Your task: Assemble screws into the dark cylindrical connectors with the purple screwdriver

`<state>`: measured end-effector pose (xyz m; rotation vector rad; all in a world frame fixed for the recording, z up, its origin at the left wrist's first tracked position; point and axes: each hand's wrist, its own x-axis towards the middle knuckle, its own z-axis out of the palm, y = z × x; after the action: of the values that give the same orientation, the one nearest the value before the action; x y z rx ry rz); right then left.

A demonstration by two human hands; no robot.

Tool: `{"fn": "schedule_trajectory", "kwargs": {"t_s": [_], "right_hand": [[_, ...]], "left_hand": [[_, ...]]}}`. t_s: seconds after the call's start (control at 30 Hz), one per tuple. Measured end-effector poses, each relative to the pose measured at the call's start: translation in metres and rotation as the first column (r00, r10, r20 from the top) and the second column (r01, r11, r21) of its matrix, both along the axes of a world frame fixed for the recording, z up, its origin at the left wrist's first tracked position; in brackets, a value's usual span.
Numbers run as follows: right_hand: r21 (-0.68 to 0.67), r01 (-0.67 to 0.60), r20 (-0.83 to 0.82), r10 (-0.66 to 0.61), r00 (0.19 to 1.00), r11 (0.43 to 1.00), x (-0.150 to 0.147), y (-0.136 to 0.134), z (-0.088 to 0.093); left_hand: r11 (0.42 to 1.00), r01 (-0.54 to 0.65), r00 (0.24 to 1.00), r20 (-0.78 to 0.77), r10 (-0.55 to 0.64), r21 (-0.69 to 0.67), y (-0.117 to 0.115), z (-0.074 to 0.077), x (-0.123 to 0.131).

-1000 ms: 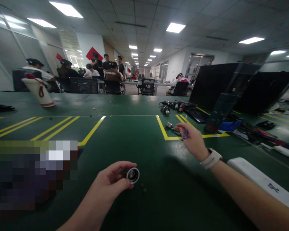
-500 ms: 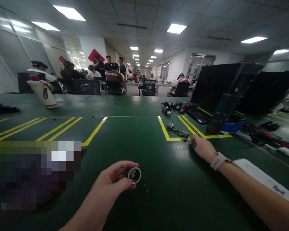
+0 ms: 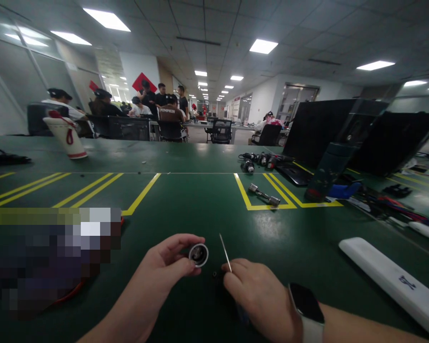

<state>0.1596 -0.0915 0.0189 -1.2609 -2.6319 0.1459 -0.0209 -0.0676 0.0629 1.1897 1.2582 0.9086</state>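
My left hand (image 3: 164, 271) pinches a small round metal ring part (image 3: 199, 254) just above the green table, near its front edge. Right beside it, my right hand (image 3: 260, 297) is closed around a thin screwdriver (image 3: 225, 252) whose metal shaft points up and away, its tip a short way right of the ring. A tiny dark screw (image 3: 214, 274) lies on the mat between the two hands. A smartwatch sits on my right wrist.
A metal tool (image 3: 264, 195) lies inside a yellow-taped box further back. Black parts (image 3: 259, 159), monitors (image 3: 314, 131) and cables crowd the right side. A white bar (image 3: 389, 281) lies at right, a white cup (image 3: 66, 138) far left. Several people sit at desks behind.
My right hand came back from the yellow-taped box at the far right to the front, now beside the ring, holding the screwdriver. The left hand stayed almost still.
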Motion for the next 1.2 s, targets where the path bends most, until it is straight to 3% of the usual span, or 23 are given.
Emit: {"fn": "schedule_trajectory", "kwargs": {"t_s": [0.07,0.17,0.3,0.4,0.47,0.57,0.67,0.77,1.07,1.13,1.2], "right_hand": [[-0.029,-0.041,-0.076,0.039,0.996,0.999,-0.002,0.004,0.004],[-0.055,-0.035,-0.351,0.013,0.936,0.998,0.007,0.004,0.011],[-0.257,-0.007,-0.669,-0.172,0.723,0.966,0.026,0.006,0.020],[-0.446,-0.042,-0.732,-0.338,0.592,0.894,0.031,0.011,0.021],[-0.531,-0.053,-0.721,-0.418,0.552,0.846,0.030,0.013,0.019],[-0.618,-0.090,-0.680,-0.473,0.561,0.781,0.025,0.013,0.017],[-0.637,-0.064,-0.641,-0.481,0.598,0.768,0.021,0.011,0.017],[-0.621,-0.039,-0.621,-0.461,0.634,0.783,0.021,0.010,0.016],[-0.489,0.091,-0.522,-0.375,0.766,0.867,0.024,0.007,0.021],[-0.528,0.110,-0.515,-0.421,0.747,0.842,0.024,0.007,0.021],[-0.629,0.077,-0.551,-0.514,0.658,0.773,0.024,0.010,0.016]], "left_hand": [[1.000,-0.015,1.000,-0.006,0.015,0.005,0.000,0.002,-0.001],[1.000,-0.020,1.000,0.001,0.020,0.009,0.001,0.002,-0.002],[0.999,0.013,0.999,0.031,-0.011,-0.036,0.002,-0.001,-0.001],[0.997,0.015,0.999,0.041,-0.012,-0.075,0.002,-0.002,-0.001],[0.996,0.015,0.999,0.038,-0.012,-0.083,0.002,-0.003,0.000],[0.997,0.009,1.000,0.019,-0.008,-0.073,0.000,-0.005,0.001],[0.997,-0.011,1.000,0.001,0.011,-0.071,-0.002,-0.007,0.004],[0.996,-0.036,0.999,-0.004,0.036,-0.078,-0.003,-0.008,0.005],[0.992,0.041,0.999,-0.004,-0.042,-0.118,-0.003,-0.008,0.003],[0.991,0.040,0.999,-0.002,-0.041,-0.125,-0.003,-0.008,0.003],[0.990,0.037,0.999,0.003,-0.037,-0.132,-0.003,-0.009,0.004]]}}
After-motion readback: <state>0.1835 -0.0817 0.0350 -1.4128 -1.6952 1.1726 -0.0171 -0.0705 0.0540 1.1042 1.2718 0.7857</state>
